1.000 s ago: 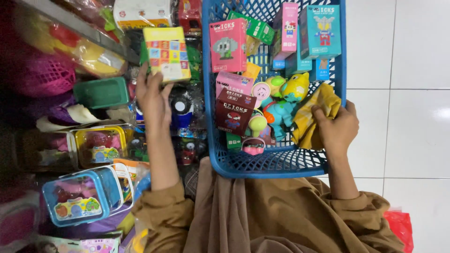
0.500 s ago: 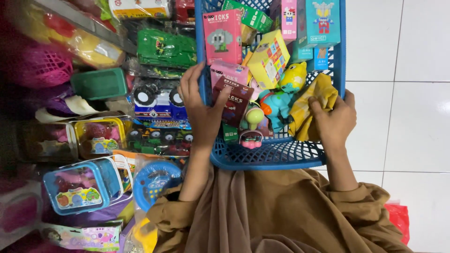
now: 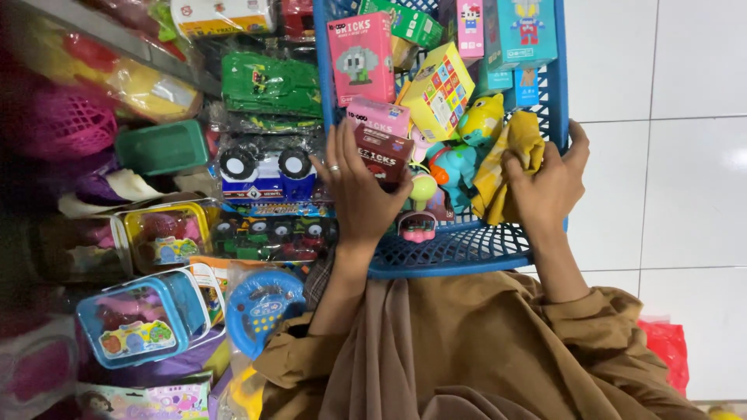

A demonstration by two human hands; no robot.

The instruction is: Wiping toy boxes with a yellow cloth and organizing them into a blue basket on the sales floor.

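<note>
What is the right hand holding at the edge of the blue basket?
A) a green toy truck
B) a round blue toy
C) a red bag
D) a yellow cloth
D: the right hand grips a crumpled yellow cloth against the right rim of the blue basket, while the left hand rests on a dark red box inside it.

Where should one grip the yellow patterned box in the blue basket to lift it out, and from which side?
Grip the yellow patterned box across its two long side faces, coming from above. It lies tilted on top of the other boxes in the blue basket with its upper face exposed, and neither the left hand nor the right hand covers it.
</note>
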